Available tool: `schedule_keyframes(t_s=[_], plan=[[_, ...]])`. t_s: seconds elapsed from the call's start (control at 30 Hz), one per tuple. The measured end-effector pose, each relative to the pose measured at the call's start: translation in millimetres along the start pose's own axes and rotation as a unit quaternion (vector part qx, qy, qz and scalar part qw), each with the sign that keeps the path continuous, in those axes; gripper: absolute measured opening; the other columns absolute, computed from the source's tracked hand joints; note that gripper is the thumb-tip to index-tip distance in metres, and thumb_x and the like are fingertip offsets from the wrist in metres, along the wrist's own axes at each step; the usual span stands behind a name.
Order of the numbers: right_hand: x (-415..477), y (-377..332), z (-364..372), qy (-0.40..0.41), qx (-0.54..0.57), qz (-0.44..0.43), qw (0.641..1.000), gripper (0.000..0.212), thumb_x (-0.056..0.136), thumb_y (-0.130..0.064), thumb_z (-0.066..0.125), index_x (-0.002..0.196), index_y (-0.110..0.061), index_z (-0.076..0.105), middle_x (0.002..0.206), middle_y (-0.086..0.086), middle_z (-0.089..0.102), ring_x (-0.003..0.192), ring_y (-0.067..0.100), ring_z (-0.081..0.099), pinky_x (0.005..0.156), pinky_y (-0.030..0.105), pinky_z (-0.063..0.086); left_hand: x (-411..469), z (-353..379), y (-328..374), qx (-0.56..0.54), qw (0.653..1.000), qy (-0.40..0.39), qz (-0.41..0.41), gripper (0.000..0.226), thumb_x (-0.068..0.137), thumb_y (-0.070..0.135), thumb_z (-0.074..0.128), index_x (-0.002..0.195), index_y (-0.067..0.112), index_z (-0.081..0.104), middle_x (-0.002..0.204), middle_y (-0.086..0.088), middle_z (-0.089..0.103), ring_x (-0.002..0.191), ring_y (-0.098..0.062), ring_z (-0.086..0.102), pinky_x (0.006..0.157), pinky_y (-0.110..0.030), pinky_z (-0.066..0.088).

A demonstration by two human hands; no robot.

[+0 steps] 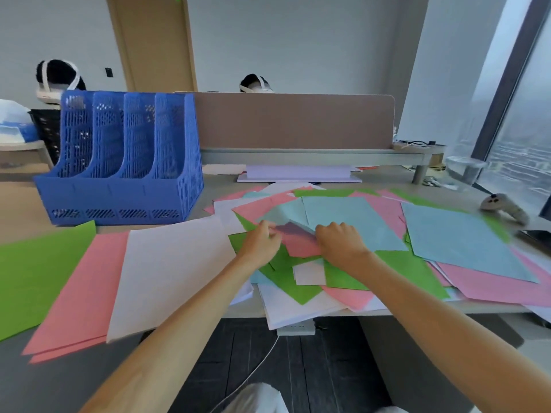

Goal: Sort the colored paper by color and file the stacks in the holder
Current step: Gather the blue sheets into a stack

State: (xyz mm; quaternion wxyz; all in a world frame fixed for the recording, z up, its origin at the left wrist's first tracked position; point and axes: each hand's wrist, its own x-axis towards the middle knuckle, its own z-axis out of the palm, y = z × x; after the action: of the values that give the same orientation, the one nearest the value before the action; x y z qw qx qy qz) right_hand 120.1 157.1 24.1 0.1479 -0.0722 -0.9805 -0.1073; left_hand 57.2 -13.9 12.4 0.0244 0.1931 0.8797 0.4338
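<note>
Work surface: a pale desk (223, 183) with a brown partition panel (292, 120) along its far edge, beyond both hands. A wooden door (155, 40) stands in the wall behind the partition. A window (521, 129) lies far to the right of the right hand. Dark flooring (298, 368) shows below the forearms.

A blue file holder (119, 198) with four upright compartments stands beyond and to the left of the left hand, well apart from it. No paper is visible in the compartments.

Three sorted stacks lie to the left of the left hand. The white stack (167, 272) is just beside it, then the pink stack (80, 293), then the green stack (35, 269) farthest out. Each overlaps the next.

The mixed pile (387, 213) of pink, green, white and blue sheets lies under both hands and spreads out to the right of the right hand.

The left hand (262, 239) and right hand (340, 242) are close together but not touching. Both have curled fingers at the raised near edge of a light blue sheet (343, 213). The left hand pinches one end of that edge and the right hand grips the other. A second blue sheet (465, 242) lies flat to the right of the right hand.
</note>
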Motion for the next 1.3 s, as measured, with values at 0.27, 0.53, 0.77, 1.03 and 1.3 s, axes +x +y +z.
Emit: schedule_keyframes(t_s=[0.27, 0.53, 0.77, 1.03, 1.3], plan=[[-8.6, 46.7, 10.9, -0.008, 0.365, 0.141, 0.92, 0.06, 0.097, -0.058, 0.027, 0.115, -0.015, 0.065, 0.114, 0.007, 0.068, 0.111, 0.029, 0.058, 0.094, 0.04, 0.046, 5.2, 15.9, 22.4, -0.303, 0.944, -0.04, -0.123, 0.025, 0.097, 0.012, 0.039, 0.116, 0.004, 0.053, 0.096, -0.018, 0.071, 0.071, -0.027, 0.072, 0.057, -0.033, 0.059], [-37.2, 81.8, 33.6, -0.108, 0.274, 0.035, 0.955, 0.051, 0.101, -0.05, 0.029, 0.144, -0.026, 0.042, 0.15, -0.003, 0.04, 0.14, 0.018, 0.035, 0.114, 0.037, 0.026, 25.2, 20.3, 26.0, -0.299, 0.944, -0.029, -0.14, 0.033, 0.09, 0.005, 0.043, 0.122, 0.007, 0.05, 0.108, -0.014, 0.067, 0.083, -0.025, 0.069, 0.055, -0.033, 0.057], [-33.1, 138.2, 38.5, -0.146, 0.145, 0.338, 0.918, 0.082, 0.084, -0.068, 0.047, 0.145, -0.015, 0.032, 0.153, 0.024, 0.026, 0.141, 0.044, 0.02, 0.112, 0.054, 0.02, 30.7, 32.3, 23.1, -0.239, 0.956, -0.03, -0.166, 0.065, 0.081, 0.008, 0.074, 0.13, 0.004, 0.031, 0.121, -0.008, 0.048, 0.088, -0.017, 0.061, 0.046, -0.025, 0.055], [-38.6, 145.8, 29.0, -0.052, 0.071, 0.263, 0.961, 0.021, 0.092, -0.02, 0.052, 0.103, -0.003, 0.058, 0.104, 0.017, 0.063, 0.096, 0.035, 0.061, 0.067, 0.032, 0.038, 39.6, 37.2, 21.5, -0.164, 0.977, -0.045, -0.129, 0.074, 0.079, 0.004, 0.073, 0.135, 0.01, 0.026, 0.125, -0.007, 0.051, 0.092, -0.019, 0.061, 0.049, -0.024, 0.055], [-42.9, 150.3, 12.4, 0.091, 0.118, 0.297, 0.943, 0.01, 0.092, -0.013, 0.041, 0.087, -0.005, 0.045, 0.091, 0.023, 0.063, 0.071, 0.034, 0.047, 0.061, 0.036, 0.037, 40.1, 28.8, 21.0, -0.118, 0.983, -0.065, -0.122, 0.061, 0.081, 0.005, 0.072, 0.123, 0.015, 0.029, 0.118, -0.004, 0.049, 0.091, -0.018, 0.059, 0.042, -0.021, 0.05]])
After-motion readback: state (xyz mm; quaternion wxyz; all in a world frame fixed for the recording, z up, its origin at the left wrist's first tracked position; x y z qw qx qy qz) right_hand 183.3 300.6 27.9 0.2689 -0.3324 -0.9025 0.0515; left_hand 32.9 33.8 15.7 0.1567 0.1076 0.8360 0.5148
